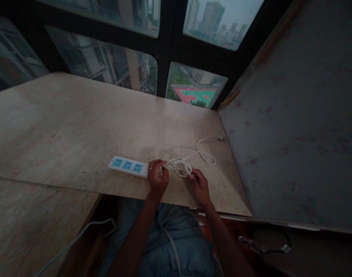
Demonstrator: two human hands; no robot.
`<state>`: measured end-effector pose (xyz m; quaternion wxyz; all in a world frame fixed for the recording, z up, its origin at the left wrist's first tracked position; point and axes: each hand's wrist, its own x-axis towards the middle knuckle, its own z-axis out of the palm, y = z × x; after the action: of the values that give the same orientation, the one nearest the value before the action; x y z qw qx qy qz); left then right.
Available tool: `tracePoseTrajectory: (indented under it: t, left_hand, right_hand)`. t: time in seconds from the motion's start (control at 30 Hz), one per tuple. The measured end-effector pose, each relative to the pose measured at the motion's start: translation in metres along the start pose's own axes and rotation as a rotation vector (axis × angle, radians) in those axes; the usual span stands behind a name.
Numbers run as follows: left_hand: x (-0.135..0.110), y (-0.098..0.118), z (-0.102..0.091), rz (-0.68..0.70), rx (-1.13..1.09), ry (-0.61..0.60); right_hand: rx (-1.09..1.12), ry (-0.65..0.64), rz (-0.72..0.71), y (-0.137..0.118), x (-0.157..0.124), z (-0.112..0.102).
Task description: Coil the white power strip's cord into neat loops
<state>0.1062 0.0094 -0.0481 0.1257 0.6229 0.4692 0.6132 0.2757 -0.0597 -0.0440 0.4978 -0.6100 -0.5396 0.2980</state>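
A white power strip [127, 166] with blue sockets lies near the front edge of a light wooden tabletop [78, 127]. Its white cable [180, 166] is bunched in loose coils just right of the strip, then runs on in a curve to the plug [221, 138] near the wall. My left hand [158, 177] is closed over the strip's right end, fingers curled on the cable where it leaves the strip. My right hand [199, 184] pinches the right side of the coils.
A grey wall panel [294, 127] stands along the table's right edge. Dark-framed windows [164, 50] run behind the table. A second wooden surface [26, 223] sits lower left, with another white cable [78, 238] hanging beside it. My lap is under the table's front edge.
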Motion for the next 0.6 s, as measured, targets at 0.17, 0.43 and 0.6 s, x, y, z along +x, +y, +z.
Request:
tracePoseTrajectory:
  t: [0.17, 0.43, 0.6]
  left_hand:
    - [-0.002, 0.001, -0.004, 0.001, 0.055, 0.044]
    - [-0.012, 0.006, -0.009, 0.013, -0.018, -0.023]
    - [-0.019, 0.007, -0.015, -0.031, -0.052, -0.075]
  right_hand:
    - [-0.001, -0.007, -0.021, 0.001, -0.002, 0.000]
    - [-0.052, -0.040, -0.172, 0.003, -0.007, -0.004]
    - [-0.142, -0.099, -0.284, 0.008, -0.009, -0.004]
